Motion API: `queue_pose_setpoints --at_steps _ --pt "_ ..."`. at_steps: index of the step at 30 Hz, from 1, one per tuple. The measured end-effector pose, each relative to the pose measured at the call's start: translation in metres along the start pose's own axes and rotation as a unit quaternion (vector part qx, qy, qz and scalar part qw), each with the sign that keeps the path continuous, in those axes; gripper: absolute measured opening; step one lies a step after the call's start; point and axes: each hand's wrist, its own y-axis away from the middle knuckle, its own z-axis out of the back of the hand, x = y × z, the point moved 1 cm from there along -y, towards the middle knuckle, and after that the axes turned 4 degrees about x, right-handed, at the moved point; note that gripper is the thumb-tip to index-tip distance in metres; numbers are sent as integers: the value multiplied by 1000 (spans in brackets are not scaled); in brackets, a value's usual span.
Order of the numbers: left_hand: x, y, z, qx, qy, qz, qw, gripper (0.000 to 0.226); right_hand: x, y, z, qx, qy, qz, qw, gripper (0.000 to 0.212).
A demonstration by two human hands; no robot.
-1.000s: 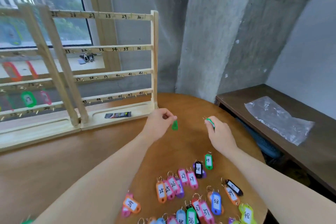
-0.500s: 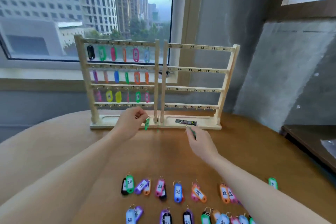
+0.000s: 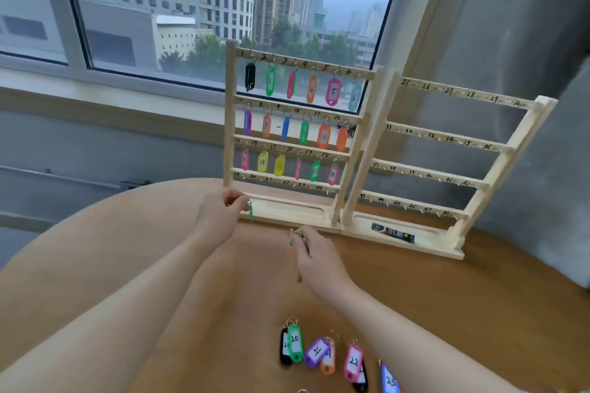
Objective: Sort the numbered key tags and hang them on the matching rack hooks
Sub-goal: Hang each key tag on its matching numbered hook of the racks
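Two wooden key racks stand at the table's far edge. The left rack (image 3: 357, 150) carries coloured tags on its upper three rows; its bottom row, numbered 19 to 24, is bare. The right rack (image 3: 498, 150), numbered 25 to 48, has no tags. My left hand (image 3: 220, 217) pinches a green tag (image 3: 251, 211) by its ring, just below the hook marked 19. My right hand (image 3: 311, 255) grips another green tag (image 3: 292, 241), mostly hidden by its fingers, in front of the left rack's base. Loose tags lie near me, among them green 20 (image 3: 295, 343), purple 21 (image 3: 316, 351) and pink 22 (image 3: 353, 362).
A round wooden table (image 3: 447, 313) holds everything. A small dark packet (image 3: 393, 232) lies in the right rack's base tray. Behind the racks are a window sill (image 3: 111, 96) and a concrete wall (image 3: 517, 25).
The view swung left and the racks came closer. Both hands moved leftwards with their green tags; my left hand now sits at the left rack's bottom-left corner.
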Motion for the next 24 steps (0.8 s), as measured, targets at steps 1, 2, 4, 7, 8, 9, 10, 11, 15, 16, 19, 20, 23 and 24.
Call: queue_pose_setpoints --at_steps 1,2,4,7,8,9,10,11,15,16,19,20,23,24 --pt "3 -6 3 -4 5 -2 1000 18 5 -6 -5 10 -18 -2 1000 23" --pt "6 -11 6 -7 7 -5 1000 18 10 -11 -8 21 -39 -6 999 23" --pt "9 -21 10 -13 9 -12 1000 18 17 -23 -14 36 -78 -17 996 23" --pt "15 -35 7 -30 5 -28 999 20 22 -43 -19 26 -128 -26 991 24" --pt "17 -40 5 -33 1 -33 999 21 23 -49 -20 20 -142 -28 989 24" --pt "19 -44 3 -35 -2 -36 999 21 23 -56 -22 15 -150 -29 988 25" --pt "20 -49 1 -39 -5 -39 998 20 23 -63 -23 10 -152 -30 988 25" --pt "22 -53 0 -43 -5 -41 998 21 22 -70 -24 4 -151 -29 988 25" --pt "25 -67 -5 -71 9 -52 996 20 22 -96 -26 -18 -147 -15 989 24" --pt "27 -70 -5 -79 10 -53 995 19 23 -102 -28 -21 -148 -9 989 24" --pt "32 -78 -8 -91 8 -49 995 16 26 -119 -34 -22 -160 -3 987 25" --pt "33 -80 -8 -89 5 -47 995 16 27 -124 -37 -21 -165 -2 986 26" --pt "40 -84 -10 -84 -9 -41 996 15 32 -139 -43 -20 -176 -3 984 28" --pt "44 -84 -10 -83 -10 -40 996 15 34 -143 -46 -18 -177 -4 984 28"
